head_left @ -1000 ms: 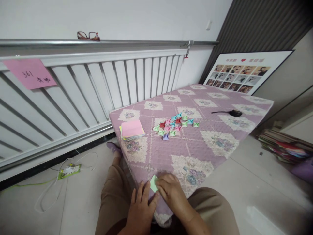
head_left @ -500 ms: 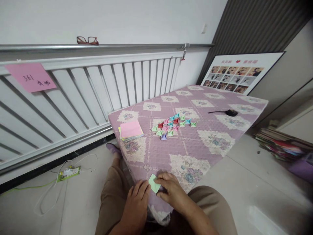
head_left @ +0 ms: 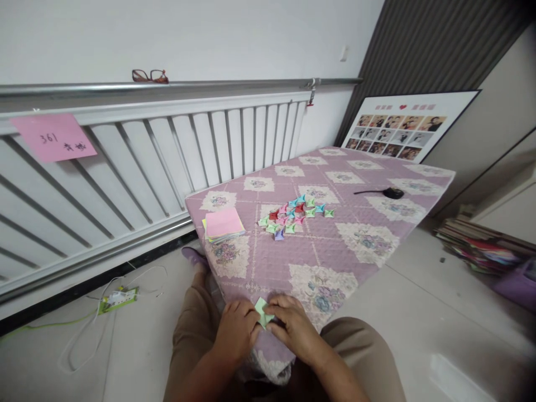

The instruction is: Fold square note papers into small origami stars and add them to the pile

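Observation:
A small light green folded paper (head_left: pixel 262 309) lies at the near corner of the table, between my hands. My left hand (head_left: pixel 238 325) grips its left edge with fingers and thumb. From the right, my right hand (head_left: pixel 293 325) pinches the paper, and its fingers cover part of that side. Farther up the cloth stand several small folded paper pieces (head_left: pixel 292 214) in green, pink, red, blue and purple, grouped in rows. Left of them lies a stack of square paper sheets (head_left: pixel 224 224), pink on top with yellow and other colours beneath.
A floral purple tablecloth (head_left: pixel 293 257) covers the table. On its right side rests a black object with a thin handle or cord (head_left: pixel 392 193). A white radiator (head_left: pixel 234 139) runs along the wall. A power strip (head_left: pixel 118 300) with cables lies on the floor to the left.
My left hand has moved in and its fingers have closed on the paper's left side. The green paper now looks partly folded up, where before it lay flatter. The view has shifted slightly.

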Tool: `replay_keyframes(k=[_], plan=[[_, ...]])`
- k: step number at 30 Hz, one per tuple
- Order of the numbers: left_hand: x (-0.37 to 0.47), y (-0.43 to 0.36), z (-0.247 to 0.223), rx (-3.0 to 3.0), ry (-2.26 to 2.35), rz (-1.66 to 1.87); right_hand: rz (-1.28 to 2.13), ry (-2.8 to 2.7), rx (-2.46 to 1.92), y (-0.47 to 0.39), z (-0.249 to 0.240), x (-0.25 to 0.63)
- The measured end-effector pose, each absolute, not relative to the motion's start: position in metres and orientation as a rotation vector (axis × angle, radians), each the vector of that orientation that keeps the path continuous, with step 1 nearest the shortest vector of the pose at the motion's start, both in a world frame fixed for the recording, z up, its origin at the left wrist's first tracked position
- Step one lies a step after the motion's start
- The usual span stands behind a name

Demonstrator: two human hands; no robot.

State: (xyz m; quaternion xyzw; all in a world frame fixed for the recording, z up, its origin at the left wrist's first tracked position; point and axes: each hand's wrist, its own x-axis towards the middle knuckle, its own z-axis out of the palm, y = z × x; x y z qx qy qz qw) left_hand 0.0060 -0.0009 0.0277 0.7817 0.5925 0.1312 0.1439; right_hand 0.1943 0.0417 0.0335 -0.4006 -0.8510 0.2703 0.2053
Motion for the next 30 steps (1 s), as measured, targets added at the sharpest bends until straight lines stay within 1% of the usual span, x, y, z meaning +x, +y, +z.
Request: replay_keyframes(k=[8, 17, 30], plan=[[0.005, 0.005, 0.017, 2.261, 1.733, 0.493, 0.7, -2.34, -1.123, 0.041, 0.026, 0.194], [0.004, 0.007, 0.019, 2.11, 1.87, 0.579, 0.497, -2.277, -1.306, 0.043, 0.016, 0.187], [0.003, 0.013, 0.027, 2.013, 1.973, 0.465, 0.263, -2.245, -1.521, 0.046, 0.02, 0.177]])
